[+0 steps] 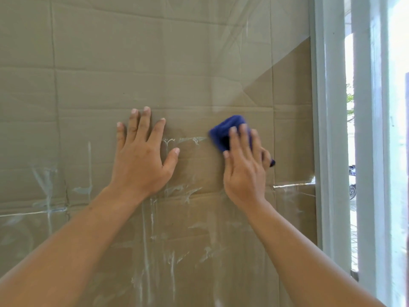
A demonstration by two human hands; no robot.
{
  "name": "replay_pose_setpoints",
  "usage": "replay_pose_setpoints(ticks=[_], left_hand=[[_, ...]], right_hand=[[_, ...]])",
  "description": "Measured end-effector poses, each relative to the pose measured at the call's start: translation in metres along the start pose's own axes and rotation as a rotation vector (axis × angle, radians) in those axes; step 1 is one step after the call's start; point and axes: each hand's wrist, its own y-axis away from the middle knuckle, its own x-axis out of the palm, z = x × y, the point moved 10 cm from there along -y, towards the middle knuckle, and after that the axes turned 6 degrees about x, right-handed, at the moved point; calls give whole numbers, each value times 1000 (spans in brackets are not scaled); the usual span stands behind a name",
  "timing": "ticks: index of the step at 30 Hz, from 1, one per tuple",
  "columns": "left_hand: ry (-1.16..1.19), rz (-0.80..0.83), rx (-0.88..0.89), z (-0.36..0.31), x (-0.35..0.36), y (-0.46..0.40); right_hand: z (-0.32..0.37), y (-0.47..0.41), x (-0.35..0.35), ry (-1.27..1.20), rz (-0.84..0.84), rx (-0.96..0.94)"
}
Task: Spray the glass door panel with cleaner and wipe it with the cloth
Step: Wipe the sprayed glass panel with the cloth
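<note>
**Two Hands on the Glass**

A person stands close to a big glass door panel [199, 63]. Brown cardboard [99, 74] sits right behind the glass and fills most of the view.

The left hand [141, 156] lies flat on the glass. Its fingers are straight and spread wide apart. It holds nothing.

The right hand [245, 167] is just beside it, to the right. This hand presses a blue cloth [225, 131] against the glass. The fingers lie mostly straight over the cloth, close together. The cloth is bunched up and pokes out above the fingertips. A little bit of blue also shows by the far edge of the hand. The cloth looks blurry.

White streaks [152, 218] run down and across the lower part of the glass, under both hands. Some short streaks sit between the two hands too. The top part of the glass looks cleaner.

A pale door frame [329, 129] stands at the right edge of the glass. Past it, bright daylight shows outside.
</note>
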Motion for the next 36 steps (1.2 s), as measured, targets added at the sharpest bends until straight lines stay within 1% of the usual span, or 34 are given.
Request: replay_pose_setpoints(ticks=[1,2,3,4,5,7,8,9,10,11,13,14,15,16,17,18,19,20,21,22,23,25,26,27,28,29,31,32,33,34,36], left_hand=[[2,-4,0,0,-1,0],[4,-7,-1,0,-2,1],[6,-6,-3,1,-2,2],[7,-3,-7,3,-2,3],[6,1,-13,5,-2,4],[2,6,-24,9,-2,7],[1,8,-26,10,-2,8],[2,7,-28,11,-2,8],[7,5,-30,11,-2,9],[14,4,-31,10,-2,9],[19,-2,-36,11,-3,11],[15,-6,-38,12,-5,12],[9,-6,-39,13,-7,14],[4,0,-42,16,-8,16],[1,7,-49,19,-8,18],[-1,11,-61,23,-9,20],[-6,11,-75,26,-10,22],[-13,10,-89,30,-11,24],[-21,10,-100,33,-11,26],[-25,11,-107,35,-11,27],[-25,14,-110,36,-11,27],[-24,17,-107,38,-11,27],[-24,14,-103,38,-12,27],[-25,9,-100,39,-13,27],[-26,8,-99,39,-14,27],[-27,11,-101,40,-15,28],[-24,16,-105,44,-15,30],[-25,16,-104,46,-16,32],[-27,16,-100,48,-16,32],[-30,14,-95,50,-17,33],[-34,9,-87,54,-18,34]], right_hand=[[11,8,4,28,11,-190],[10,14,5,57,9,-291],[-1,16,3,81,-13,-288],[-17,13,-3,88,-55,-185],[-38,7,-10,65,-90,4],[-72,1,-10,-32,-102,422],[-72,-1,-5,-56,-84,528],[-59,-5,-3,-45,-64,515],[-39,-9,-1,-24,-56,399],[-15,-9,1,-6,-53,211],[25,5,8,43,-19,-222],[32,11,9,61,-10,-356],[27,11,9,70,-18,-382],[14,6,4,69,-51,-294],[-6,-3,-2,37,-89,-109],[-29,-11,-6,-20,-108,123],[-46,-14,-3,-77,-105,332],[-51,-16,1,-101,-84,457],[-41,-18,3,-90,-68,467],[-24,-21,3,-71,-63,373],[-1,-22,3,-59,-67,202],[40,-10,8,-23,-36,-215],[50,-3,9,-3,-17,-369],[48,-1,11,8,-17,-428],[38,-5,8,2,-50,-381],[23,-14,2,-27,-96,-234],[-10,-26,0,-120,-128,172],[-12,-27,4,-137,-118,287],[0,-27,5,-121,-120,280],[21,-25,5,-96,-129,163],[66,-12,9,-60,-94,-220]])
